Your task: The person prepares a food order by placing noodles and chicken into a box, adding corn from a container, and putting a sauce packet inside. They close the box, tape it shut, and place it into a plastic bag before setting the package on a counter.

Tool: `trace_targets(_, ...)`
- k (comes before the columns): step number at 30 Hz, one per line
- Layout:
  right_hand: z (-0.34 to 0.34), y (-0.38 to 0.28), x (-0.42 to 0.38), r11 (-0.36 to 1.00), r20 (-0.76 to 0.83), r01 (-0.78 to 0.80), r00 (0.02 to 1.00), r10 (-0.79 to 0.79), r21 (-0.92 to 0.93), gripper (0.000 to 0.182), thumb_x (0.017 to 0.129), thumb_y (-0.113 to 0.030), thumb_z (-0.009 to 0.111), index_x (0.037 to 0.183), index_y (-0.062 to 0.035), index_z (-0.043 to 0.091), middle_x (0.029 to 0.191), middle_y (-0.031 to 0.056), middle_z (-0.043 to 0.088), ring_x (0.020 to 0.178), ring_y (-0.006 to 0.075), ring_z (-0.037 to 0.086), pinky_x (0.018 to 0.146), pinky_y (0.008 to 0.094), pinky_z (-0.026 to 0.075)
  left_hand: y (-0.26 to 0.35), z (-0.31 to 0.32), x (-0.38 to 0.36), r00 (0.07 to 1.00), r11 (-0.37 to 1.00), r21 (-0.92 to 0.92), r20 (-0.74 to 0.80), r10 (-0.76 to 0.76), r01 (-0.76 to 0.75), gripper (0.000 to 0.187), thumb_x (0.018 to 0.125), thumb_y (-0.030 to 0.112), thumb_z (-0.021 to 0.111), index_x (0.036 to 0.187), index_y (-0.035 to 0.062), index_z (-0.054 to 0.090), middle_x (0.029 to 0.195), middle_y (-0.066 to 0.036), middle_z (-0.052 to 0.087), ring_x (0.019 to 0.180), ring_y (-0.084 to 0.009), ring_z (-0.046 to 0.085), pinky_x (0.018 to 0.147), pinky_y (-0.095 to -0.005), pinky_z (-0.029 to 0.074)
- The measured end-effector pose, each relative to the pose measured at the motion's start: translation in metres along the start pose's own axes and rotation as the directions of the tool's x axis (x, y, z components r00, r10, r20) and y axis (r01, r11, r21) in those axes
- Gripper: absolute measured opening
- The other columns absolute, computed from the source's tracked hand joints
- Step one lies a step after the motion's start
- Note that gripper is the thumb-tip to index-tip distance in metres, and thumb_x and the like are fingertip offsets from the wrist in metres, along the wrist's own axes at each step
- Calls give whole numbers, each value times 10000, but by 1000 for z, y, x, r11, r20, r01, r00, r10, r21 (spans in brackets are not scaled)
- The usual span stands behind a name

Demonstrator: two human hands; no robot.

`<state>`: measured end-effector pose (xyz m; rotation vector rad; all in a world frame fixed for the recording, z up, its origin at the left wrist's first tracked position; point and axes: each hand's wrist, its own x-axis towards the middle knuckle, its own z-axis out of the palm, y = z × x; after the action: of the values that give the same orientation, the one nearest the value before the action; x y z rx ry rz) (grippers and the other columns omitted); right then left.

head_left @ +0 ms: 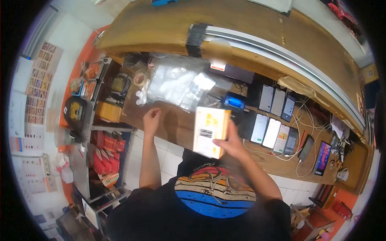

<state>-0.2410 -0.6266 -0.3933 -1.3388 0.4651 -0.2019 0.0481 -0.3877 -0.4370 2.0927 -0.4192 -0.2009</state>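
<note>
My right hand (232, 140) grips a white and yellow box (209, 130) by its right side, with the thumb on its front face. The box has a dark barcode-like patch and is held above the front edge of the wooden counter (173, 126). My left hand (152, 119) is at the counter's front edge, its fingers curled together; whether something small is between them is hidden. Beyond it lie clear plastic bags (173, 82). A small device with a blue lit screen (235, 101) sits just behind the box.
Several phones, such as a white-screened one (272, 132), lie on the counter's right side among white cables (307, 116). A tape roll (140, 78) is at the left. A wooden shelf (249, 24) overhangs the back. Red packets (104, 160) fill a rack at the left.
</note>
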Motion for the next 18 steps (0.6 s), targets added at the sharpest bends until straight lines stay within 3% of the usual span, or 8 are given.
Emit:
trace_targets(3, 76, 9, 36, 993, 143, -48, 989, 32, 111, 943, 755, -82, 769, 1460, 13, 151, 1330, 179, 466, 1235, 257, 487, 1050, 378, 403, -31, 4, 75, 993, 1000, -6, 114, 28, -27, 172, 868, 112, 640, 995, 15, 702, 872, -96, 713, 800, -173, 662, 735, -300, 509)
trace_targets(6, 138, 49, 84, 992, 165, -110, 979, 120, -64, 982, 718, -153, 796, 1449, 34, 168, 1322, 187, 470, 1222, 264, 490, 1050, 361, 394, -59, 14, 152, 903, 880, 225, 209, 376, -419, 157, 858, 144, 632, 953, 50, 715, 895, -134, 714, 807, -281, 683, 734, -378, 530)
trace_targets(9, 167, 83, 127, 980, 282, -185, 939, 198, -74, 935, 706, -153, 776, 1443, 7, 224, 1280, 166, 515, 1170, 235, 523, 1016, 346, 421, -92, 28, 205, 780, 659, 446, 499, 378, -605, 135, 828, 150, 623, 895, 86, 721, 926, -150, 703, 843, -348, 671, 765, -438, 536)
trace_targets(11, 169, 92, 150, 980, 358, -194, 913, 196, -41, 855, 747, -145, 744, 1461, -6, 295, 1271, 141, 558, 1171, 219, 538, 1020, 335, 414, -86, 33, 214, 759, 577, 532, 594, 267, -619, 127, 804, 155, 628, 867, 85, 713, 914, -151, 702, 867, -333, 670, 773, -439, 539)
trace_targets(13, 163, 109, 163, 916, 188, -245, 931, 314, -319, 768, 764, -142, 731, 1431, -1, 377, 1268, 160, 578, 1155, 218, 555, 1001, 336, 428, -64, 33, 218, 754, 481, 629, 647, 110, -610, 109, 767, 165, 658, 829, 85, 699, 924, -140, 705, 946, -310, 662, 796, -432, 540)
trace_targets(14, 153, 120, 177, 854, 85, -272, 936, 342, -443, 726, 772, -141, 725, 1415, 2, 418, 1267, 169, 588, 1147, 217, 563, 992, 337, 435, -61, 34, 222, 736, 449, 619, 662, 142, -644, 117, 764, 175, 664, 831, 87, 702, 932, -136, 706, 948, -309, 662, 796, -431, 543)
trace_targets(15, 152, 123, 180, 923, 83, -55, 992, 94, -381, 621, 805, -136, 697, 1374, 2, 490, 1254, 196, 609, 1137, 233, 580, 982, 336, 445, -64, 37, 224, 715, 414, 609, 678, 171, -676, 125, 761, 185, 669, 833, 89, 704, 939, -132, 707, 950, -309, 662, 795, -431, 545)
trace_targets(18, 146, 73, 144, 938, -186, -193, 972, 143, -287, 600, 833, -122, 670, 1386, -3, 474, 1268, 194, 605, 1147, 247, 583, 977, 334, 452, -68, 47, 229, 644, 308, 580, 744, 176, -754, 128, 775, 195, 656, 853, 111, 714, 985, -129, 698, 962, -314, 655, 805, -427, 547)
